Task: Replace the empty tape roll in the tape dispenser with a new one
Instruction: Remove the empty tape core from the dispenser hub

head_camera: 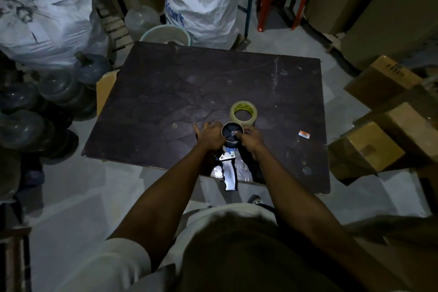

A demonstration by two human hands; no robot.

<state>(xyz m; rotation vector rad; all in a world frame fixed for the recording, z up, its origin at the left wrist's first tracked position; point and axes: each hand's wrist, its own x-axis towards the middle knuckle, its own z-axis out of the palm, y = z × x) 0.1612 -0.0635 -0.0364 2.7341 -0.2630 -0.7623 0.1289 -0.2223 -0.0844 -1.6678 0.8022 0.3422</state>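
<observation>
The tape dispenser (231,149) lies on the dark table (166,92) near its front edge, its silver and blue handle (229,176) pointing back toward the person and reaching past the edge. At the far end sits the round black hub, ringed by what looks like a thin brown empty core (233,131), though the dim light leaves that uncertain.

The left hand (212,136) presses against the left side of the hub, its grip curled closed around that end of the dispenser while one finger points outward over the table. The right hand (251,138) meets the hub from the right, with fingertips (238,135) closed in a pinch on the rim near the centre spindle.

The new tape roll (243,113) lies flat on the table just behind the hub and a little to the right, held by neither hand. A small orange and white label (304,134) lies farther right on the table.
</observation>
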